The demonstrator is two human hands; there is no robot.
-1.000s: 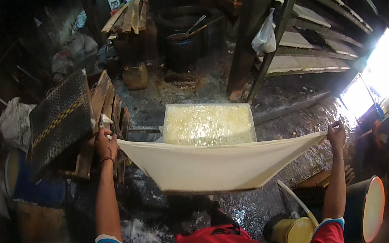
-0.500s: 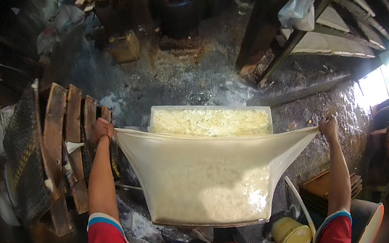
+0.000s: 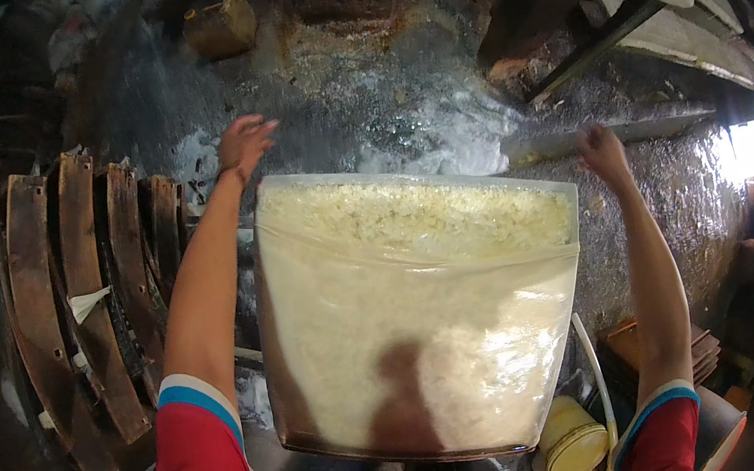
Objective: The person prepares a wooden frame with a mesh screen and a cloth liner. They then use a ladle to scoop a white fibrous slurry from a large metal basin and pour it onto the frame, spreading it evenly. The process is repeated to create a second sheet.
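A worker's left hand (image 3: 244,146), fingers spread and holding nothing, hangs at eleven o'clock of a shallow tray (image 3: 444,420) of wet white curd (image 3: 423,219), beside a row of curved wooden moulds (image 3: 94,297) at nine o'clock. A thin pale cloth (image 3: 410,328) lies draped over the near part of the curd. It looks limp, wet and light, best pinched at its corners; the curd beneath seems soft and crumbly. The right hand (image 3: 603,153), at two o'clock, appears loosely curled, though its grip cannot be told.
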